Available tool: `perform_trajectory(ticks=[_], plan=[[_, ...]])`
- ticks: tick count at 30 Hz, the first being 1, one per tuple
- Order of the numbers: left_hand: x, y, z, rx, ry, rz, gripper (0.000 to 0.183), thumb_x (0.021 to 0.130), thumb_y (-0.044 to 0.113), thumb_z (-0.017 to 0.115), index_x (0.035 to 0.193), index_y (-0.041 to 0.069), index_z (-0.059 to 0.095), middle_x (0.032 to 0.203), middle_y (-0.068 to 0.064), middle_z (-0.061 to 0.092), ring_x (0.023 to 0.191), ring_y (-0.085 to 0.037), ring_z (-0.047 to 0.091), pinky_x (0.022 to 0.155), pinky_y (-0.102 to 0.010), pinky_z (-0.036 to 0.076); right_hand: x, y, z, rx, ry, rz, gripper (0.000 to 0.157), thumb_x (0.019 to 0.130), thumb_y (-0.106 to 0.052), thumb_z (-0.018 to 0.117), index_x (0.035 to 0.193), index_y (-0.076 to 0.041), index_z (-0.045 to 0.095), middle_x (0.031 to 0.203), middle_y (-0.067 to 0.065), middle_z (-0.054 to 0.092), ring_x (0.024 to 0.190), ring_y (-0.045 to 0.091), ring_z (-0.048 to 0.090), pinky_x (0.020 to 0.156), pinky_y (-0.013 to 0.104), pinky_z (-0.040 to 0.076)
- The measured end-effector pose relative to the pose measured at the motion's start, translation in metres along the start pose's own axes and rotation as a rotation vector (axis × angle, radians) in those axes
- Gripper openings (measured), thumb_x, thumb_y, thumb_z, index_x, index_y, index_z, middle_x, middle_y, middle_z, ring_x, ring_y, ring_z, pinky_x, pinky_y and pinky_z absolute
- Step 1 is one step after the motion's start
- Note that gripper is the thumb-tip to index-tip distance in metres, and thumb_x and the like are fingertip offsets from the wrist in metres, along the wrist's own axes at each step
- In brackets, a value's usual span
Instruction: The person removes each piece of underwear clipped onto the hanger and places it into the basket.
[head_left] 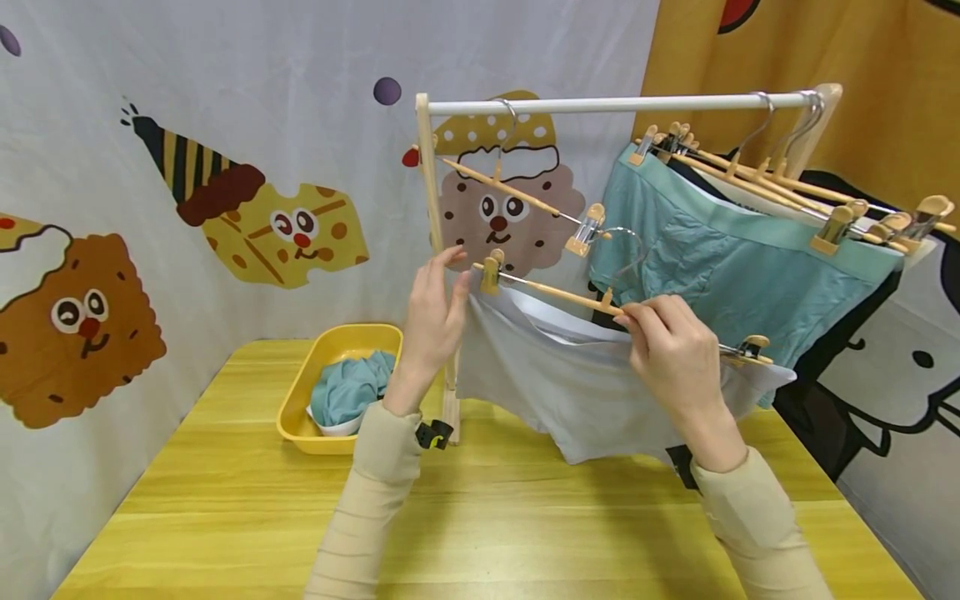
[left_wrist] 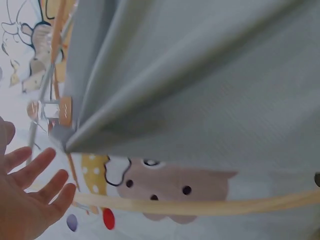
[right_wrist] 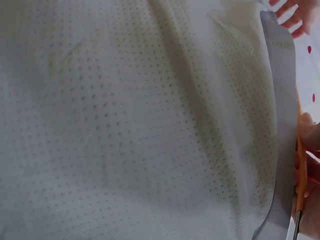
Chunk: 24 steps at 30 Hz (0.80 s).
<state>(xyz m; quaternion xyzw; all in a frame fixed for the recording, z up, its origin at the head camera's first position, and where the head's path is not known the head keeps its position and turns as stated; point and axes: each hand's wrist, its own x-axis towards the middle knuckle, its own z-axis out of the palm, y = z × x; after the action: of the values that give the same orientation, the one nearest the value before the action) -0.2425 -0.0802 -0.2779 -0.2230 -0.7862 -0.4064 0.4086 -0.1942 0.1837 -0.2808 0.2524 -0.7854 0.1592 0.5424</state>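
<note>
A pair of light grey underpants (head_left: 540, 392) hangs from a wooden clip hanger (head_left: 564, 295), held in front of the rack. My right hand (head_left: 678, 358) pinches the hanger's bar right of its hook; in the right wrist view its fingers (right_wrist: 310, 137) show at the edge. My left hand (head_left: 429, 321) has its fingers spread beside the hanger's left clip (head_left: 491, 273), which bites the waistband corner. From the left wrist view, this hand (left_wrist: 30, 200) appears apart from clip and cloth. Toward the other end, a right clip (head_left: 752, 346) sits on the bar.
A rack with a white rail (head_left: 615, 104) stands on the wooden table (head_left: 480, 533). From the rail hang a bare clip hanger (head_left: 510, 190) and, at the right, several hangers with teal underpants (head_left: 697, 225) in front. Left of the rack, a yellow basin (head_left: 296, 400) holds teal cloth (head_left: 348, 392).
</note>
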Motion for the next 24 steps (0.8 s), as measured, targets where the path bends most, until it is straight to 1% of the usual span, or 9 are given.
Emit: perform_trajectory(ticks=[3, 5, 8, 10, 12, 14, 17, 21, 24], plan=[[0.001, 0.007, -0.001, -0.019, -0.029, 0.002, 0.033, 0.099, 0.013, 0.047, 0.127, -0.005, 0.051, 0.119, -0.019, 0.062, 0.115, -0.035, 0.055, 0.102, -0.044, 0.042, -0.001, -0.001, 0.001, 0.014, 0.001, -0.029, 0.008, 0.084, -0.003, 0.069, 0.083, 0.005, 0.069, 0.072, 0.015, 0.06, 0.066, 0.03, 0.056, 0.057, 0.042, 0.048], [0.001, 0.009, -0.001, -0.024, -0.038, 0.001, 0.034, 0.101, 0.018, 0.044, 0.126, -0.004, 0.052, 0.119, -0.019, 0.062, 0.114, -0.034, 0.055, 0.1, -0.044, 0.043, -0.001, -0.002, 0.002, 0.025, 0.011, -0.054, 0.01, 0.085, -0.004, 0.068, 0.083, 0.005, 0.069, 0.072, 0.015, 0.061, 0.065, 0.03, 0.056, 0.056, 0.042, 0.048], [0.0, 0.011, -0.001, -0.026, -0.044, -0.003, 0.046, 0.102, 0.032, 0.036, 0.125, -0.004, 0.053, 0.117, -0.019, 0.064, 0.106, -0.033, 0.058, 0.093, -0.043, 0.047, -0.001, -0.003, 0.004, 0.029, 0.027, -0.1, 0.016, 0.09, -0.009, 0.064, 0.084, 0.005, 0.068, 0.072, 0.015, 0.061, 0.063, 0.03, 0.056, 0.055, 0.041, 0.048], [0.0, 0.012, -0.002, -0.027, -0.048, -0.007, 0.056, 0.1, 0.041, 0.03, 0.123, -0.004, 0.055, 0.112, -0.019, 0.066, 0.098, -0.032, 0.06, 0.086, -0.042, 0.05, -0.002, -0.004, 0.004, 0.03, 0.036, -0.127, 0.02, 0.092, -0.011, 0.061, 0.084, 0.005, 0.068, 0.072, 0.015, 0.06, 0.063, 0.03, 0.056, 0.054, 0.04, 0.048], [-0.001, 0.013, -0.002, -0.028, -0.053, -0.01, 0.064, 0.098, 0.046, 0.026, 0.12, -0.004, 0.058, 0.107, -0.018, 0.067, 0.093, -0.031, 0.061, 0.082, -0.042, 0.051, -0.002, -0.005, 0.005, 0.032, 0.043, -0.147, 0.022, 0.094, -0.013, 0.059, 0.084, 0.005, 0.068, 0.072, 0.016, 0.06, 0.062, 0.03, 0.056, 0.054, 0.039, 0.048], [-0.002, 0.013, -0.003, -0.03, -0.058, -0.011, 0.065, 0.098, 0.048, 0.024, 0.116, -0.004, 0.06, 0.101, -0.017, 0.069, 0.09, -0.03, 0.061, 0.08, -0.041, 0.051, -0.002, -0.006, 0.006, 0.04, 0.051, -0.155, 0.023, 0.094, -0.013, 0.059, 0.084, 0.005, 0.068, 0.071, 0.016, 0.06, 0.061, 0.03, 0.055, 0.052, 0.038, 0.047], [-0.004, 0.015, -0.003, -0.043, -0.048, -0.005, 0.063, 0.099, 0.045, 0.024, 0.111, -0.004, 0.061, 0.095, -0.016, 0.07, 0.087, -0.03, 0.061, 0.078, -0.041, 0.05, -0.003, -0.007, 0.007, 0.052, 0.065, -0.163, 0.025, 0.094, -0.014, 0.058, 0.084, 0.005, 0.069, 0.071, 0.016, 0.06, 0.06, 0.029, 0.054, 0.051, 0.038, 0.045], [-0.005, 0.015, -0.004, -0.063, -0.015, -0.006, 0.058, 0.099, 0.042, 0.028, 0.106, -0.005, 0.061, 0.087, -0.015, 0.069, 0.074, -0.026, 0.059, 0.069, -0.036, 0.048, -0.003, -0.009, 0.007, 0.059, 0.084, -0.17, 0.026, 0.095, -0.016, 0.058, 0.084, 0.006, 0.069, 0.072, 0.016, 0.061, 0.059, 0.029, 0.053, 0.05, 0.037, 0.044], [-0.006, 0.014, -0.004, -0.067, -0.001, -0.023, 0.056, 0.098, 0.041, 0.03, 0.103, -0.005, 0.061, 0.083, -0.014, 0.069, 0.066, -0.023, 0.058, 0.063, -0.03, 0.047, -0.003, -0.009, 0.008, 0.065, 0.091, -0.173, 0.027, 0.095, -0.016, 0.058, 0.084, 0.006, 0.069, 0.072, 0.016, 0.061, 0.059, 0.029, 0.053, 0.05, 0.037, 0.044]])
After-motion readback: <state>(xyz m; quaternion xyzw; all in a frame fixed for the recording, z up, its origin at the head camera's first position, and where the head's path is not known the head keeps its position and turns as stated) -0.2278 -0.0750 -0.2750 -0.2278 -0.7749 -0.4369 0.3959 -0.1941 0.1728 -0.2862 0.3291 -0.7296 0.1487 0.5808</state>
